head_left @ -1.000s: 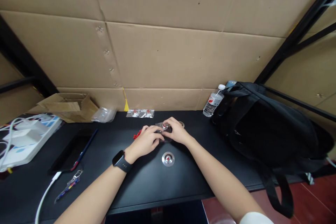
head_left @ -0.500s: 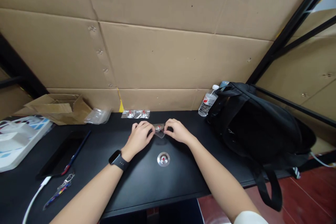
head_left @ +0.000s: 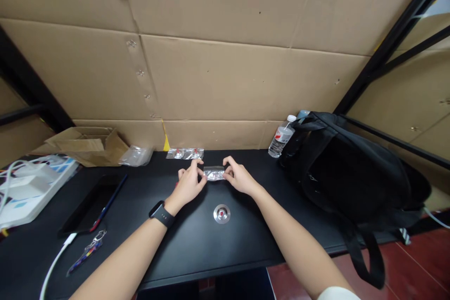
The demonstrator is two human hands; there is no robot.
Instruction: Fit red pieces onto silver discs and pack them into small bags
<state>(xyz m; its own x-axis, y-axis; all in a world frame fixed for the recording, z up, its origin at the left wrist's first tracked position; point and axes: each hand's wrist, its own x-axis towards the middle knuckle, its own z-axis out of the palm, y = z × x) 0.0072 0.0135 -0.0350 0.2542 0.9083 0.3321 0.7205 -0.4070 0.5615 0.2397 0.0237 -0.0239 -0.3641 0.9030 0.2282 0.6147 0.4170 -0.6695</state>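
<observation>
A small clear plastic bag (head_left: 214,174), shiny and creased, is stretched between my hands above the black desk. My left hand (head_left: 189,182), with a black watch at its wrist, pinches the bag's left end. The right end is pinched between thumb and fingers of my right hand (head_left: 240,178). Glare hides what the bag contains. Nearer to me, a round silver metal disc (head_left: 221,214) with a red centre lies loose on the desk. Behind my left hand lie two similar discs in clear packets (head_left: 184,153). Something small and red peeks out beside my left hand, mostly hidden.
To the right, a black backpack (head_left: 351,168) leans near a water bottle (head_left: 281,137). At left are a power strip (head_left: 35,192), a dark tablet (head_left: 89,204) with a pen, a keychain (head_left: 86,252), an open cardboard box (head_left: 89,145) and crumpled plastic (head_left: 137,155). Cardboard (head_left: 218,84) walls the back.
The bag's side facing me has turned, from showing a red-centred disc to a silvery, creased strip. My right hand has shifted slightly right, and the view has tilted a little.
</observation>
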